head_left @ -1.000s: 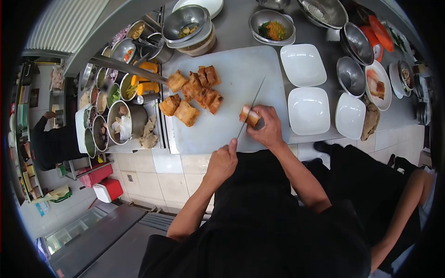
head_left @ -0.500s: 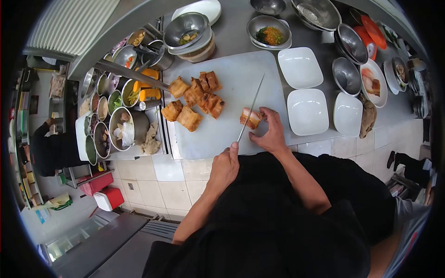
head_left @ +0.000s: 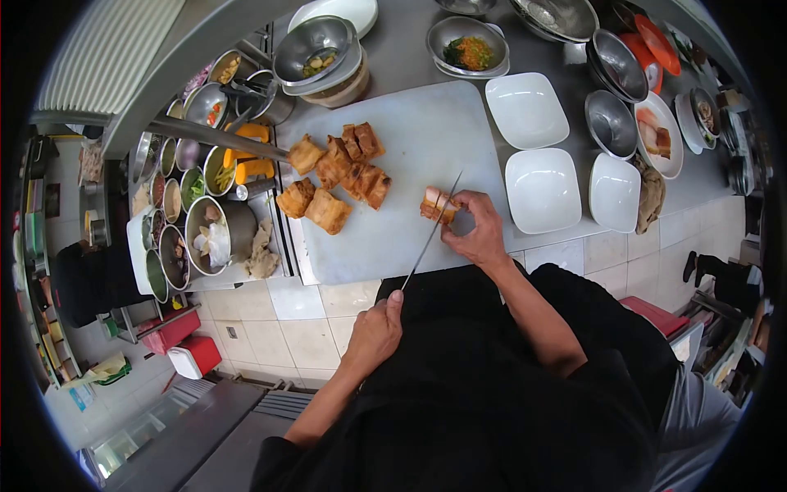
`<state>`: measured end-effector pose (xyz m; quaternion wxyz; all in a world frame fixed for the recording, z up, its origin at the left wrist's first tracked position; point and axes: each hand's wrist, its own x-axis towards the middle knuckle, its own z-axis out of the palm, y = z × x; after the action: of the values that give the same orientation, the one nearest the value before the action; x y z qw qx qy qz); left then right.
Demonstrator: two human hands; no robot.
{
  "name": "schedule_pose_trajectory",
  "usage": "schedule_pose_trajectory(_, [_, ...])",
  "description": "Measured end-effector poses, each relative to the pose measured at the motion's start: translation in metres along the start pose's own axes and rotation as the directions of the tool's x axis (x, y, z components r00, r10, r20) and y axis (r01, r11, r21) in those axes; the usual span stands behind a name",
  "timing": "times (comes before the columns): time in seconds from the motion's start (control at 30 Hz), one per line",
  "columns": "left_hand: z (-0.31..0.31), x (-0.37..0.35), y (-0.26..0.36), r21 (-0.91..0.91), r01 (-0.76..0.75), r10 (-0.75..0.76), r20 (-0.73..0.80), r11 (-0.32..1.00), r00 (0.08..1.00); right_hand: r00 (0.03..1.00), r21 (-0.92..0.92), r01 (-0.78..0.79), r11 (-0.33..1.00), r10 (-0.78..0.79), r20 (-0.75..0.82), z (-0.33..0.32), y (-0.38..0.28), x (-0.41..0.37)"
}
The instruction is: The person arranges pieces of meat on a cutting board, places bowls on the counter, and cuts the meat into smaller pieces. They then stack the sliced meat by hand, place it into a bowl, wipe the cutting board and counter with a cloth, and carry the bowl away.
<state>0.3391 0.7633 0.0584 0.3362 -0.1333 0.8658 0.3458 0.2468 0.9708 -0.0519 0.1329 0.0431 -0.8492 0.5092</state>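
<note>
Left hand [head_left: 375,332] grips the knife [head_left: 432,234]. Right hand [head_left: 477,230] holds the meat [head_left: 434,204] on the board [head_left: 418,123]. I think the blade touches it.

Steel counter [head_left: 406,51], white cutting board [head_left: 410,115] lying on it, white square dishes [head_left: 543,190], steel bowls [head_left: 611,123] alongside

The person wears a plain black top [head_left: 492,394] with short sleeves [head_left: 586,361] that end near the elbows. Both forearms are uncovered below them. The left hand [head_left: 373,332] and right hand [head_left: 478,232] are bare.
</note>
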Motion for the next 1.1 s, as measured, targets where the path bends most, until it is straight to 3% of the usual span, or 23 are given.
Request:
schedule_pose_trajectory(0.07, [0.001,0.002,0.001,0.030,0.023,-0.024,0.018,0.999,1.000,1.000,0.000,-0.010,1.000,0.010,-0.022,0.002,-0.002,-0.003])
schedule_pose_trajectory(0.13, [0.010,0.029,0.014,0.071,-0.101,0.102,-0.013,0.992,0.995,1.000,0.004,-0.010,1.000,0.010,-0.021,0.004,0.000,-0.005])
schedule_pose_trajectory(0.37, [0.015,0.027,-0.005,0.105,-0.034,0.032,0.018,0.994,0.999,0.998,-0.032,0.029,0.999,-0.030,-0.049,0.004,0.002,-0.005])
schedule_pose_trajectory(0.43, [0.030,0.046,-0.004,0.101,-0.204,0.210,-0.059,0.974,0.976,0.999,-0.057,-0.008,0.998,0.005,-0.038,0.006,0.002,-0.009])
schedule_pose_trajectory(0.53, [0.025,0.053,0.007,0.077,-0.133,0.137,-0.050,0.988,0.989,1.000,-0.089,-0.008,0.996,0.006,-0.025,0.005,0.004,-0.007])
schedule_pose_trajectory(0.7, [-0.012,0.026,-0.001,-0.009,-0.157,0.156,-0.053,0.988,0.986,0.997,-0.017,-0.061,0.998,0.060,-0.046,0.003,-0.027,0.000])
schedule_pose_trajectory(0.77, [-0.028,0.015,-0.007,-0.039,-0.164,0.160,-0.095,0.986,0.983,0.987,-0.385,0.145,0.912,-0.160,-0.006,0.012,-0.034,0.013])
schedule_pose_trajectory(0.8, [-0.038,0.012,-0.011,-0.065,-0.134,0.127,-0.100,0.989,0.987,0.986,-0.391,0.152,0.908,-0.169,-0.011,0.016,-0.028,0.017])
schedule_pose_trajectory(0.87, [-0.053,0.007,-0.028,-0.104,-0.122,0.105,-0.155,0.987,0.982,0.950,-0.428,0.311,0.849,-0.268,0.159,0.027,-0.004,0.021])
schedule_pose_trajectory(1.0, [-0.077,-0.005,-0.069,-0.149,-0.054,0.023,-0.203,0.987,0.979,0.950,-0.444,0.297,0.845,-0.308,0.050,0.016,0.028,0.054])
schedule_pose_trajectory(1.07, [-0.085,-0.008,-0.088,-0.159,-0.035,-0.001,-0.218,0.987,0.976,0.987,-0.548,0.122,0.827,-0.158,-0.017,0.007,0.028,0.069])
schedule_pose_trajectory(1.1, [-0.088,-0.009,-0.096,-0.170,-0.008,-0.031,-0.226,0.985,0.974,0.986,-0.550,0.125,0.826,-0.165,-0.023,0.007,0.017,0.070])
